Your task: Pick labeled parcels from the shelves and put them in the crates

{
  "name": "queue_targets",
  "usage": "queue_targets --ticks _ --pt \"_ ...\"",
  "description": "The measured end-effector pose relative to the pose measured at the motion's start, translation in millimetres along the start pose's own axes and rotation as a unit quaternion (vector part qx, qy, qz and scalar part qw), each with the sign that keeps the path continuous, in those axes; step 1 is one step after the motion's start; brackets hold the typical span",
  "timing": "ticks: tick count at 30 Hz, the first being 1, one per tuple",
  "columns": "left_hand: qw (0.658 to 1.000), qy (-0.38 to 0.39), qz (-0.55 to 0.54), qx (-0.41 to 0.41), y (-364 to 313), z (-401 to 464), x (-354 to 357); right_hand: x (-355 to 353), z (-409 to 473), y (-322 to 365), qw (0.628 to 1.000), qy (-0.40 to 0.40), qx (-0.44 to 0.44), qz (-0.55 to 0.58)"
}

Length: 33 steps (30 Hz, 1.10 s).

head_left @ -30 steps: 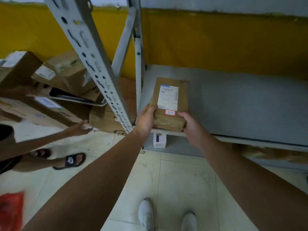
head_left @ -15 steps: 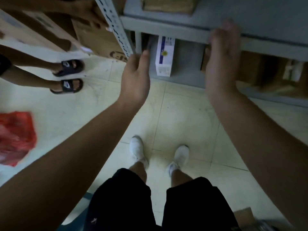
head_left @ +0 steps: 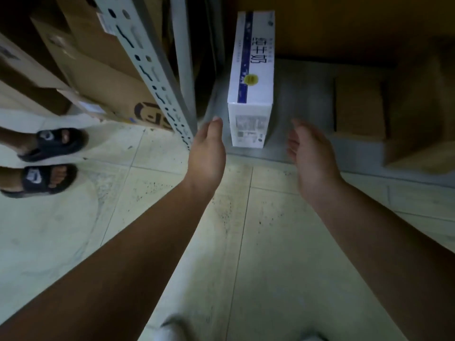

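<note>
Head view looks down along two bare forearms that reach out over the pale tiled floor (head_left: 147,217) toward the bottom level of a rack. Nearest the lens the arms run forward side by side, well apart, so the gap between them matches the target's width; that seems the reason for the spread. The left hand (head_left: 206,156) shows its back, fingers straight and together, thumb tip raised, just beside the left face of the white parcel (head_left: 251,94) but not touching it. The right hand (head_left: 311,156) faces inward, palm toward the parcel, fingers relaxed and slightly bent, a little farther from the right face. Both hands hold nothing and stand wide, framing the parcel for a two-sided clamp, I judge.

The white parcel stands upright on its narrow end at the front edge of the grey lowest shelf (head_left: 302,94), a printed label on the end facing the person, a blue stripe on top; standing near the edge makes it easy to clasp from both sides. Right of it sits a brown carton (head_left: 359,104) in shadow. Left, the perforated upright (head_left: 147,70) divides off stacked cardboard boxes (head_left: 98,82). Another person's sandalled feet (head_left: 46,161) stand at far left. No crate shows.
</note>
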<state>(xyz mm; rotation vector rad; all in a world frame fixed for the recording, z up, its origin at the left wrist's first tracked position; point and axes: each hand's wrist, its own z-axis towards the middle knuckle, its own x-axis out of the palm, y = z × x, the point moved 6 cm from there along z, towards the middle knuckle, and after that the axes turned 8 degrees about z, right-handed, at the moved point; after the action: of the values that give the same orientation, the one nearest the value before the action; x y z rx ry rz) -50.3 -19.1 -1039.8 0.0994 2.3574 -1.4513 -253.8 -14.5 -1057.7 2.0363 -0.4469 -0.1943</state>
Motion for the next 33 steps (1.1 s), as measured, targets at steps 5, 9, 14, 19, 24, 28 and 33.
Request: queue_targets --ticks 5,9,14,19,24,28,33 --pt "0.995 0.048 -0.091 -0.008 -1.5 71.3 28.8 43.4 87.9 -20.1 1.000 0.022 -0.011 0.002" --pt "0.985 0.147 -0.091 0.005 -7.3 93.8 49.7 58.6 113.0 -33.9 0.996 0.084 0.029 0.013" --pt "0.972 0.182 -0.143 0.049 3.1 92.3 43.6 49.4 93.9 -34.2 0.984 0.168 0.052 -0.008" --pt "0.917 0.251 -0.307 0.040 14.4 72.8 16.2 13.1 82.6 -13.8 0.981 0.187 -0.030 0.028" --pt "0.932 0.208 -0.283 0.089 14.8 81.6 3.8 -2.7 82.7 18.0 0.968 0.199 -0.123 0.087" --pt "0.964 0.157 -0.186 0.112 9.8 76.1 -2.4 -3.1 67.3 38.3 0.962 0.182 -0.193 0.070" --pt "0.964 0.188 -0.171 0.083 10.2 50.7 -2.6 -1.8 57.9 30.3 0.960 0.149 -0.223 0.081"
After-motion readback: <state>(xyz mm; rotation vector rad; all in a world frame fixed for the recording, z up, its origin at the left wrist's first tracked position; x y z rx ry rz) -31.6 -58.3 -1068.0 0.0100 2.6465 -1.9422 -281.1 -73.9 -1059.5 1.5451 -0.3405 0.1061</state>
